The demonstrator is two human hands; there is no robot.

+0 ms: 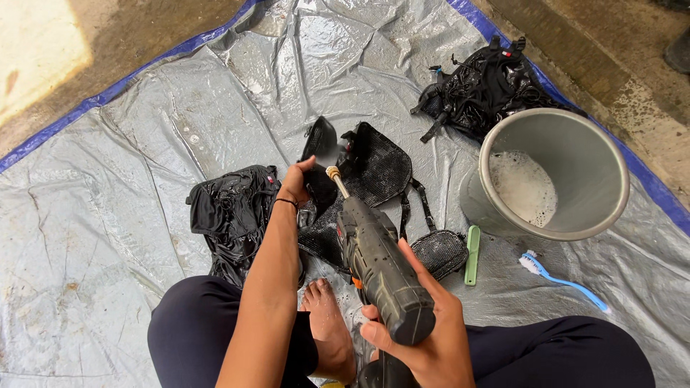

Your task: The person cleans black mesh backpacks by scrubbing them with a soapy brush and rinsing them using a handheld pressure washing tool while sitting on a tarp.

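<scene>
I am gripping a dark spray gun [381, 269] in my right hand [424, 338], low and right of centre in the frame; my fingers are wrapping round its thick body and my thumb is lying along its side, so the hand is clenched firmly about it. Its brass-coloured nozzle [335, 178] is pointing up toward the middle of the frame. My left hand [295, 183] is reaching forward at centre, fingers curled and pinching the edge of a black mesh bag piece [377, 169] that is lying spread on the wet grey tarpaulin [144, 144]. A thin black band is sitting on that wrist.

I am counting three black gear pieces: the mesh one at centre under my left hand, a crumpled one [230, 215] just left of my forearm, and a tangled one with straps [481, 90] at the upper right. A small red tag is showing on the left bundle and another on the upper right one; what is on them is too small to tell.

One grey metal bucket [611, 179] is standing at right with foam inside. Below it are lying one green brush [472, 255] and one blue toothbrush [564, 280], near each other but apart. My bare foot [327, 323] is resting at bottom centre.
</scene>
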